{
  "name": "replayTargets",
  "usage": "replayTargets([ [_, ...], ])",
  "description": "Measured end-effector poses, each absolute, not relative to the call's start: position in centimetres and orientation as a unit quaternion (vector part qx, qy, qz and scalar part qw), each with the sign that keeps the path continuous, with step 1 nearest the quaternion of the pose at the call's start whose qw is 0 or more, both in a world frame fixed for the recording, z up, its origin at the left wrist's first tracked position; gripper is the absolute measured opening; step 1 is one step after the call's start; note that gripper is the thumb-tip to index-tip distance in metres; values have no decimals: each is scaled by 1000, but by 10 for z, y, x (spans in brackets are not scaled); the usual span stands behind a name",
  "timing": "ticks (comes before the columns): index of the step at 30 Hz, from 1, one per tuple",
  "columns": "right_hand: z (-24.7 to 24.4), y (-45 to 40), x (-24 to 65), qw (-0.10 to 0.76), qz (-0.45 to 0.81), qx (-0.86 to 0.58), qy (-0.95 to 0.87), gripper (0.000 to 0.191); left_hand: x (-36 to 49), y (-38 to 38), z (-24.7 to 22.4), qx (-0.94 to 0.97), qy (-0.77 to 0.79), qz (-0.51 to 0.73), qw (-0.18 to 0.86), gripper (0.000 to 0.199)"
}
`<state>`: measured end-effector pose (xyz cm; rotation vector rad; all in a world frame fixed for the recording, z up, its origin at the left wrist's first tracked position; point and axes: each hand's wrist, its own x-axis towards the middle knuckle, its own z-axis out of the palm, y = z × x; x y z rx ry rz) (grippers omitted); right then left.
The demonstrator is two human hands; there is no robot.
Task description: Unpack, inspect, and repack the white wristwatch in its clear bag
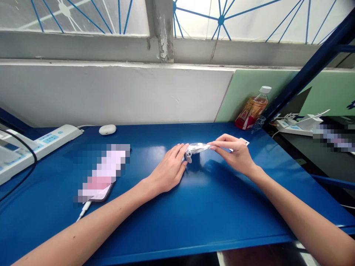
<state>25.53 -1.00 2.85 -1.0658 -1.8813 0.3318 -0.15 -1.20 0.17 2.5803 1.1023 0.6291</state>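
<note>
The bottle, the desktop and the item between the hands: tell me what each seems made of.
Bottle: probably clear, glossy plastic, being see-through near the top.
Desktop: glossy blue, perhaps painted metal; it reflects light in soft patches.
Held item: likely thin, shiny plastic, partly see-through with bright glints; exact type unclear.

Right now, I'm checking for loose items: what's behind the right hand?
Behind the right hand, a white item shows past the knuckles. The hand covers the rest; whether it's held or loose can't be told.
</note>
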Motion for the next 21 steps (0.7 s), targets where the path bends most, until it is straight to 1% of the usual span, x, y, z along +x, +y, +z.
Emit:
replayTargets([
  [3,30,-9,254,521,192,-434,-709,12,-2,-12,1,881,387,235,136,52],
  [6,31,-8,254,540,273,-443,-661,12,-3,-13,3,866,395,271,144,52],
  [10,29,-7,252,512,346,-463,-636,21,-4,-15,5,853,392,317,135,54],
  [14,23,-6,247,490,380,-487,-615,28,-5,-17,8,862,366,335,103,67],
  [17,18,-6,244,481,391,-502,-603,29,-5,-17,9,889,328,309,86,79],
  [21,16,-6,241,459,395,-522,-601,33,-4,-16,7,916,311,243,74,89],
])
